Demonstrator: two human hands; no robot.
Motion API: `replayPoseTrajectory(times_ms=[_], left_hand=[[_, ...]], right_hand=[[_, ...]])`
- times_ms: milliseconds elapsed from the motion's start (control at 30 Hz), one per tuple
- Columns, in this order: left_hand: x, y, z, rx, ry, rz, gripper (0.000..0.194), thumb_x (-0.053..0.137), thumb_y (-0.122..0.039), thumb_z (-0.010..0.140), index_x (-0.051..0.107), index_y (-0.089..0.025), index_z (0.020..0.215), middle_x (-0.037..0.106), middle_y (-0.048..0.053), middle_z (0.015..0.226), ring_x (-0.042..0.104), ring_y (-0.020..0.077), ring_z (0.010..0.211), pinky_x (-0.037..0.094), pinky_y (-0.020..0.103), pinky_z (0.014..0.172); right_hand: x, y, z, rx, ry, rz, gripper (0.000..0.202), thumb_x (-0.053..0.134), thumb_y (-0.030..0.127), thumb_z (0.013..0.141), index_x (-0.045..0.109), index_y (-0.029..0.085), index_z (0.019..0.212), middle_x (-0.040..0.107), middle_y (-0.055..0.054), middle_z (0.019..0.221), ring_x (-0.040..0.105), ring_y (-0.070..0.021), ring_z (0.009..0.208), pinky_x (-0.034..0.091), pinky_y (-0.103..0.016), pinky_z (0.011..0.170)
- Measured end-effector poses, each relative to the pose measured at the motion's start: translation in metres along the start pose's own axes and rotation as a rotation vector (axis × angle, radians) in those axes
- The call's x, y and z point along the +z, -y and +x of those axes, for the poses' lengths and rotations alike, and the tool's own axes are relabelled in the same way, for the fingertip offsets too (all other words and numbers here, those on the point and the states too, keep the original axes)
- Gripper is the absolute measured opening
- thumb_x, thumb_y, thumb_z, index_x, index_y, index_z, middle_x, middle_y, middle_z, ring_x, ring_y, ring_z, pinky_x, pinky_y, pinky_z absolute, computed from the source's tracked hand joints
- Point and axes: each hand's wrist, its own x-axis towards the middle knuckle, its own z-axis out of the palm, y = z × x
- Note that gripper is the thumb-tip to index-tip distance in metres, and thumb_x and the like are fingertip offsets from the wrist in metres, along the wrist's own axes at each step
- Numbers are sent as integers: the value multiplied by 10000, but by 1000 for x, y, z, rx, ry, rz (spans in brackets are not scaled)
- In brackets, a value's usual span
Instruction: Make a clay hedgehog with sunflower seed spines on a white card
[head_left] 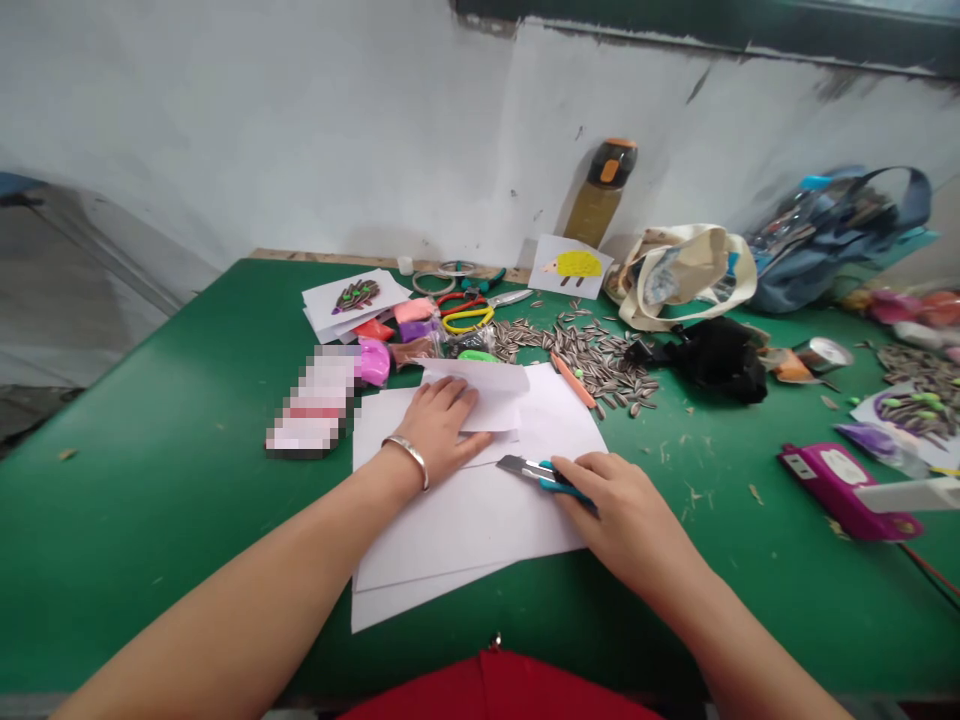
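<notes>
White paper sheets (465, 530) lie stacked on the green table in front of me. On top of them is a smaller folded sheet (491, 400), its upper flap slightly raised. My left hand (441, 430), with a silver bangle at the wrist, lies flat with fingers spread across the folded sheet's left part. My right hand (619, 510) is wrapped round a blue and black utility knife (551, 478). The knife's blade points left, close to the lower edge of the folded sheet. Whether the blade touches the paper I cannot tell.
Beyond the sheets are sunflower seeds (585, 355), an orange craft knife or pen (574, 382), scissors (472, 315) and clay packets (375, 360). A blurred-out phone-like object (315, 405) lies left. A hedgehog picture (570, 268) leans near a bottle (600, 195). Right stand bags (686, 275) and a magenta device (847, 490).
</notes>
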Motion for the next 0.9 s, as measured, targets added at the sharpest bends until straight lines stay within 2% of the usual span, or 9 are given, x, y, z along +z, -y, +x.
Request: replayPoseTrajectory(times_ms=[367,600,900], left_hand=[[-3,-1,1,-2,20,-9,594,483,-543,839,520,-111,1246,487,171,1339,381,345,1266,262,518,1079],[0,0,0,-9,15,-3,593,474,-550,844,501,-137,1269,476,156,1353,372,335,1278,254,520,1083],[-2,-1,1,8,10,-2,587,488,-531,844,508,-116,1258,484,171,1344,381,345,1265,265,526,1074]], right_hand=[[-5,-20,-5,105,-43,-82,343,496,296,887,624,179,1183,630,-117,998,570,-257,888,465,-386,779],[-1,-19,-4,86,-37,-73,344,505,299,882,628,174,1179,634,-104,969,574,-245,872,464,-369,783],[-1,-21,-6,105,-41,-70,346,502,312,883,630,177,1175,634,-107,983,573,-252,885,463,-376,784]])
